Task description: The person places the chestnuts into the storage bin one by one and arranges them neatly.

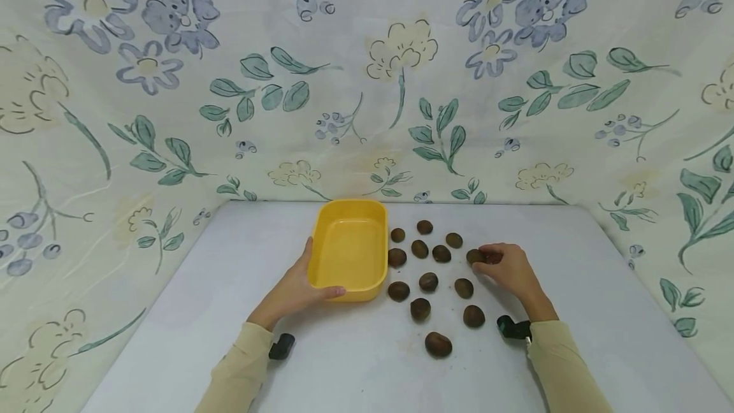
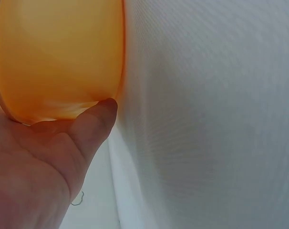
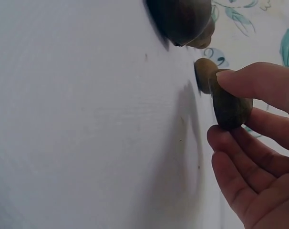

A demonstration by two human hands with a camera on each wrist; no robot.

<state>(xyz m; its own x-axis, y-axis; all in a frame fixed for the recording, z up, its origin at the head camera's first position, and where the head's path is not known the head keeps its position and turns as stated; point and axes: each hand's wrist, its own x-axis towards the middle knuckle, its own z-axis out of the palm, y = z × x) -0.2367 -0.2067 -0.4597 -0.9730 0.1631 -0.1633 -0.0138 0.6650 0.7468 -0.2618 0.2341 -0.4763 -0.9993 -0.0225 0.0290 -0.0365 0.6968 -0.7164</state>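
A yellow plastic container (image 1: 348,253), rectangular with rounded corners, has nothing in its visible inside. My left hand (image 1: 295,289) grips its near left corner, with the thumb along the near side; the left wrist view shows the thumb (image 2: 94,124) against the orange-looking wall (image 2: 58,57). Over at the right, my right hand (image 1: 510,269) pinches a brown chestnut (image 3: 230,102) between thumb and fingers. That chestnut (image 1: 474,256) shows at the fingertips in the head view. Several more chestnuts (image 1: 428,282) lie scattered between the container and my right hand.
Nearest to me lies one larger chestnut (image 1: 438,345). The white tabletop (image 1: 355,362) ends at a floral cloth (image 1: 344,107) behind it. Dark wrist devices sit by the left cuff (image 1: 281,347) and the right cuff (image 1: 513,327).
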